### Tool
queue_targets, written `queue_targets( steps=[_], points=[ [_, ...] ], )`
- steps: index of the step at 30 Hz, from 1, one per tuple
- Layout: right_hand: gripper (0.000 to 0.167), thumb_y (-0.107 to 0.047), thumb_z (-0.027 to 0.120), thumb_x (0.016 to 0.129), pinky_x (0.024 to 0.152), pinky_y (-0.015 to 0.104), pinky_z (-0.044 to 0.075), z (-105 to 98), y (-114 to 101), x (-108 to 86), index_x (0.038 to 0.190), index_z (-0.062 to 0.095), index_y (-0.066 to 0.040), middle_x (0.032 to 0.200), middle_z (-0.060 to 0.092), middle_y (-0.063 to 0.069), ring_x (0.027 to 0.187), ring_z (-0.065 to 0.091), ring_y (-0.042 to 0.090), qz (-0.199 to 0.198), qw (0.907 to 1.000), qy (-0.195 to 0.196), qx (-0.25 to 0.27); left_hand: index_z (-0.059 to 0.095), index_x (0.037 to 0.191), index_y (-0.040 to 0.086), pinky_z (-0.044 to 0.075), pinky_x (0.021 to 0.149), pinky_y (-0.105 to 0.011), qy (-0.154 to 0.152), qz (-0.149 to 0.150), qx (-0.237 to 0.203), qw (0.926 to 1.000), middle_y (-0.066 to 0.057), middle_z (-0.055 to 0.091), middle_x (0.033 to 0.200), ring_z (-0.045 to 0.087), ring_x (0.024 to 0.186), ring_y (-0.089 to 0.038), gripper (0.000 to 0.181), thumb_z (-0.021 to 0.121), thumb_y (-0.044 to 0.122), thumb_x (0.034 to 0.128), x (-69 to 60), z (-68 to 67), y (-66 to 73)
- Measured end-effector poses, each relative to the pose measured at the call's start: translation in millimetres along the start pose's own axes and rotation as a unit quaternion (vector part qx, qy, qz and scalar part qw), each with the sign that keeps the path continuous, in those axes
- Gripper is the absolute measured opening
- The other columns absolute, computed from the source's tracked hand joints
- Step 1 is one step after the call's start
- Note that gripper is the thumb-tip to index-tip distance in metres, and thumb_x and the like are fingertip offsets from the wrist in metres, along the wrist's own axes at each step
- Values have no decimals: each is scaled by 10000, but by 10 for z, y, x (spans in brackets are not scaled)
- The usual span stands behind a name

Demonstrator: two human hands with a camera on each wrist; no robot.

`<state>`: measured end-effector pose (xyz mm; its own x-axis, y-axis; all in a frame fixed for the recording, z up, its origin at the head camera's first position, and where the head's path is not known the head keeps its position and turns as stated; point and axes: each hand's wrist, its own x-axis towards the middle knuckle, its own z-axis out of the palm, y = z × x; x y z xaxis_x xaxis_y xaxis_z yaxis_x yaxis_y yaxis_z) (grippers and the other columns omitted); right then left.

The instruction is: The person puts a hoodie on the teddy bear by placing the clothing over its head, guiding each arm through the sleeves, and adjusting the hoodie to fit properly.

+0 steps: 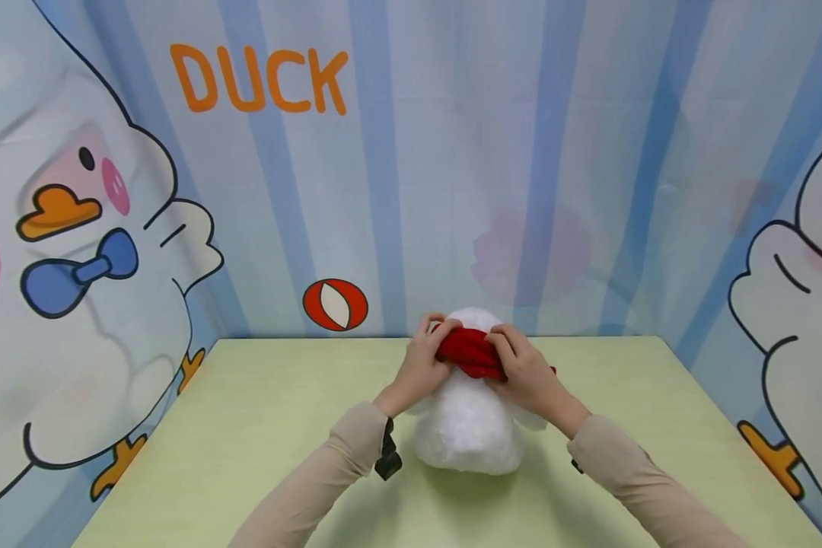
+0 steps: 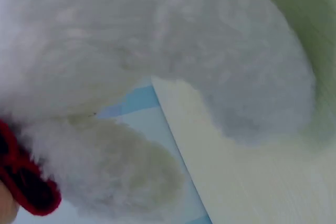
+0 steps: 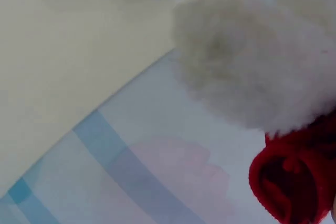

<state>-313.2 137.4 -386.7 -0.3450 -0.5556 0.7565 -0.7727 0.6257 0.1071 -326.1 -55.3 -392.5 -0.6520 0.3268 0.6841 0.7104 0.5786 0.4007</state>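
Note:
A fluffy white plush toy [image 1: 469,434] sits upright on the table, its back toward the head camera. Across its neck and the lower part of its head lies a red cloth piece [image 1: 471,352], folded or bunched, perhaps a scarf. My left hand [image 1: 425,361] grips the cloth's left end, and my right hand [image 1: 526,371] grips it on the right. In the left wrist view, white fur [image 2: 105,35] fills most of the picture, with a looped red edge [image 2: 31,187] at lower left. The right wrist view shows a rolled red opening [image 3: 262,179] below the fur [image 3: 247,61]. The toy's front is hidden.
The pale green table [image 1: 281,426] extends around the toy. Behind it hangs a blue striped curtain [image 1: 425,167] printed with ducks and a red-and-white ball [image 1: 336,304]. Dark wrist straps [image 1: 387,453] sit at the sleeve cuffs.

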Motion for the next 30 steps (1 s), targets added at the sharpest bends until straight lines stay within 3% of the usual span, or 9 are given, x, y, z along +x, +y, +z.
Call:
queue_targets(
  steps=[3, 5, 11, 14, 18, 21, 25, 27, 30],
  points=[
    [557, -92, 819, 558, 671, 345, 531, 104, -29, -55, 994, 489, 13, 915, 532, 129, 781, 600, 250, 258, 9997, -14, 41, 486, 1210, 131, 451, 549, -238, -280, -220, 678, 9971, -154, 349, 1166, 498, 510, -185, 514, 559, -27, 727, -74, 43, 21],
    [529, -74, 802, 569, 638, 343, 533, 155, -33, -97, 994, 497, 7, 888, 547, 119, 739, 617, 244, 436, 9990, -20, 47, 467, 1249, 137, 477, 543, -245, -420, -116, 1121, 9927, -171, 334, 1177, 523, 520, -200, 519, 579, 1, 761, -131, 65, 54],
    [408, -60, 800, 569, 606, 321, 525, 256, 12, -206, 903, 567, -36, 823, 625, 76, 668, 625, 212, 344, 9989, 182, -245, 536, 1109, 74, 511, 555, -259, -467, 976, 2477, 9628, -117, 490, 1006, 586, 666, -194, 353, 637, 80, 771, -293, 80, 127],
    [324, -39, 766, 593, 576, 317, 514, 301, 50, -272, 867, 592, -49, 770, 635, 62, 625, 608, 204, -19, 9985, 365, -403, 538, 997, 86, 493, 527, -237, -366, 1104, 2790, 9532, -47, 531, 890, 570, 608, -145, 312, 668, 149, 721, -382, 89, 158],
    [46, -74, 574, 806, 527, 342, 484, 315, 137, -348, 834, 602, -50, 733, 625, 64, 594, 584, 226, -185, 9942, 981, -403, 471, 1086, 36, 514, 576, -267, -211, 348, 2116, 9765, -71, 554, 936, 600, 711, -166, 498, 696, 196, 671, -493, 165, 264],
    [272, -165, 384, 930, 540, 355, 486, 304, 174, -353, 825, 594, -28, 741, 624, 87, 614, 587, 240, -233, 9901, 1362, -252, 387, 1182, 19, 502, 639, -292, -23, -686, 1099, 9916, -116, 511, 1006, 562, 836, -223, 602, 688, 184, 688, -519, 232, 323],
    [343, -216, 331, 927, 585, 357, 492, 286, 155, -310, 834, 574, 8, 745, 597, 117, 661, 578, 241, -207, 9867, 1611, 106, 345, 1279, 116, 412, 646, -259, 7, -1850, -327, 9822, -146, 404, 1054, 452, 873, -227, 612, 637, 130, 741, -465, 280, 265],
    [323, -206, 339, 916, 589, 334, 483, 279, 138, -295, 832, 561, 12, 735, 564, 115, 662, 550, 224, -207, 9849, 1693, 310, 339, 1308, 179, 398, 666, -257, -122, -1891, -861, 9781, -159, 426, 1100, 461, 894, -236, 634, 609, 69, 745, -419, 289, 209],
    [294, -182, 344, 916, 557, 288, 443, 276, 118, -287, 836, 557, 5, 721, 501, 99, 638, 485, 192, -372, 9828, 1763, 411, 351, 1305, 212, 430, 731, -290, -343, -1535, -1225, 9799, -134, 523, 1134, 515, 952, -246, 685, 589, -30, 710, -360, 304, 158]
  ],
)
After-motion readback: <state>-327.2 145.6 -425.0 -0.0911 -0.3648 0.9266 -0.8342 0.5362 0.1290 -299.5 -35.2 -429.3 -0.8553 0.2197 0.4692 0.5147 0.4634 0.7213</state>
